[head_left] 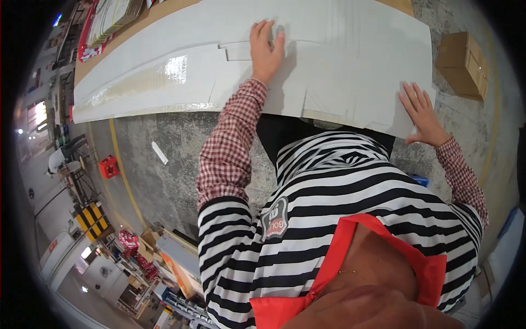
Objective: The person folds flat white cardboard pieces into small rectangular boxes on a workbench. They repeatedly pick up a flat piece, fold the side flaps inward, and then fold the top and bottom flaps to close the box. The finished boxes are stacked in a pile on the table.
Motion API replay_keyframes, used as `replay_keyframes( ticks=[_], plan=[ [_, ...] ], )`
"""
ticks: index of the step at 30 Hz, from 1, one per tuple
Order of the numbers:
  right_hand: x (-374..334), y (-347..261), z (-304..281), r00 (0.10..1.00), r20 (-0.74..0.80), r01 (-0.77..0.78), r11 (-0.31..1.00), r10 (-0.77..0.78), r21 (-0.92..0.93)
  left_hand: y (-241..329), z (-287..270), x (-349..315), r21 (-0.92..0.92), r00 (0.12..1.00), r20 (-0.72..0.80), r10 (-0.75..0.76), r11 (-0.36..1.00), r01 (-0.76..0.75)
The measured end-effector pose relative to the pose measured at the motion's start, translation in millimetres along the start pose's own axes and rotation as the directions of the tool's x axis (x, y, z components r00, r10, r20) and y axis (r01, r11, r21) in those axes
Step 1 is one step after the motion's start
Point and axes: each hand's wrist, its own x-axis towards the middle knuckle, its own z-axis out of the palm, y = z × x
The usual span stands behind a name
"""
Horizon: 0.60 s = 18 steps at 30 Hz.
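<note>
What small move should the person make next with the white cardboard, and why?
Probably flatten the left hand on the white cardboard and smooth it, with the right hand steadying the edge. The left hand is loosely bent beside a stepped cut, while the right hand is spread at the near right corner.

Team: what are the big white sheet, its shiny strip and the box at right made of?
White sheet: likely cardboard, matte; creases and cut slots.
Shiny strip: probably clear plastic tape, glossy; strong glare.
Box: seemingly cardboard, dull brown; folded edges.
</note>
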Motion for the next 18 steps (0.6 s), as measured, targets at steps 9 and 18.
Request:
replay_keyframes(
  ticks=[9,18],
  plan=[
    [-35.0,19.2,24.6,0.999,-0.019,0.036,0.982,-0.033,0.186,69.7,-3.6,-11.5,-0.024,0.587,0.755,0.292,0.908,-0.419],
    [-37.0,60.6,27.7,0.963,-0.254,0.038,0.88,0.095,0.474,132.6,57.2,-49.9,-0.033,0.65,0.697,0.302,0.92,-0.392]
  ],
)
